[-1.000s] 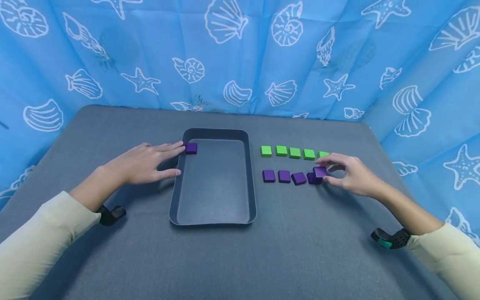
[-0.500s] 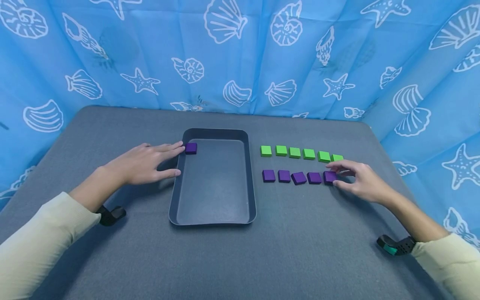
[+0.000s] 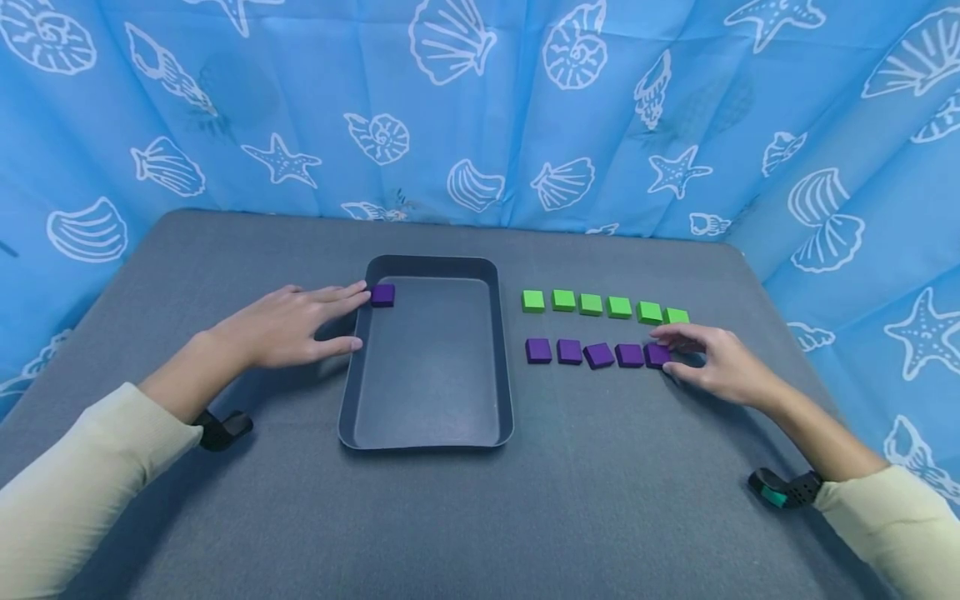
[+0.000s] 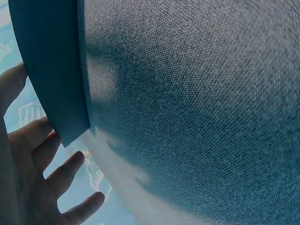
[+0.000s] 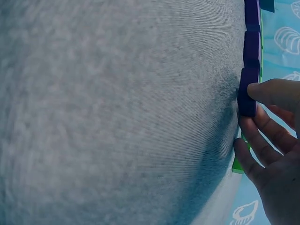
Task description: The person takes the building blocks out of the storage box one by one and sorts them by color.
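My left hand point(image 3: 288, 327) lies with fingers stretched out against the left rim of a dark baking tray point(image 3: 427, 442). In the left wrist view its fingertips touch the outside of the tray wall point(image 4: 51, 65). One purple block point(image 3: 382, 295) sits inside the tray at the upper left. On the right, my right hand point(image 3: 716, 358) pinches the last purple block point(image 3: 657, 355) in a row on the table. The right wrist view has the thumb point(image 5: 265, 91) on that block and the fingers at its end.
Other purple blocks point(image 3: 568, 352) form a row right of the tray. Behind it runs a row of several green blocks point(image 3: 590, 305); the rightmost green block point(image 3: 677, 316) is close to my right fingers. A blue shell-print curtain point(image 3: 510, 108) hangs behind the grey table point(image 3: 450, 533).
My right hand has lowered the purple block from above its neighbour to the row's right end, then slid it slightly left. My left hand has stayed put.
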Demonstrator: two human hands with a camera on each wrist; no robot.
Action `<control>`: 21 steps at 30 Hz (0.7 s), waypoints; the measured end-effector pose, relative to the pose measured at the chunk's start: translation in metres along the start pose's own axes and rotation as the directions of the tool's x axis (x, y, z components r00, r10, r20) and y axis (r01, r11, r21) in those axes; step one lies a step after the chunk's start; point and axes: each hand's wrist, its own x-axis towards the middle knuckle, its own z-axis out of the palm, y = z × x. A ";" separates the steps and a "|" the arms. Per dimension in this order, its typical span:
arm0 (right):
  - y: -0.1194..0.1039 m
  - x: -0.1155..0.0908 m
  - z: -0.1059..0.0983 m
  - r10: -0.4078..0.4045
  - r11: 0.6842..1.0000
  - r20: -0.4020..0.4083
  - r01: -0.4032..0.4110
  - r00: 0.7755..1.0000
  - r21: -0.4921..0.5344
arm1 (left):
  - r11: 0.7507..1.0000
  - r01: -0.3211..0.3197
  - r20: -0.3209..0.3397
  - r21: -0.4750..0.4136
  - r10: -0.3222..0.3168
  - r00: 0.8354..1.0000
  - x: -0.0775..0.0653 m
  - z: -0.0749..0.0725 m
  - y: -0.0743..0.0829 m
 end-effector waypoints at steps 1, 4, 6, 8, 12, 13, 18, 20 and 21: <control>0.000 0.000 -0.001 0.004 1.000 0.004 -0.004 1.000 0.001 | 1.000 0.002 -0.001 0.000 -0.002 1.000 0.000 0.000 0.000; -0.002 0.001 -0.003 0.011 1.000 0.019 -0.011 1.000 0.008 | 1.000 0.006 -0.003 0.002 -0.006 1.000 0.000 -0.001 -0.001; -0.003 0.001 -0.005 0.021 1.000 0.039 -0.022 0.999 0.016 | 1.000 0.008 -0.003 0.004 -0.008 1.000 0.000 -0.001 -0.001; -0.004 0.002 -0.008 0.020 0.999 0.063 -0.022 0.998 0.031 | 1.000 0.006 -0.001 0.002 -0.006 1.000 0.001 -0.001 0.000; -0.009 0.008 -0.018 0.013 0.998 0.118 -0.020 0.993 0.057 | 1.000 0.003 0.000 0.001 -0.003 1.000 0.001 -0.001 0.001; -0.011 0.010 -0.021 0.009 0.998 0.124 -0.016 0.992 0.056 | 1.000 0.003 -0.001 0.001 -0.003 1.000 0.001 -0.001 0.001; -0.023 0.033 -0.034 0.008 0.999 0.121 -0.013 0.993 0.042 | 1.000 0.004 -0.004 0.005 -0.004 1.000 0.001 -0.001 0.000; -0.029 0.046 -0.035 -0.003 0.999 0.125 -0.003 0.992 0.048 | 1.000 0.001 -0.003 0.011 -0.001 1.000 0.001 -0.001 0.000; -0.032 0.053 -0.034 -0.009 0.999 0.131 0.003 0.991 0.048 | 1.000 0.001 -0.003 0.014 -0.001 1.000 0.001 -0.001 -0.001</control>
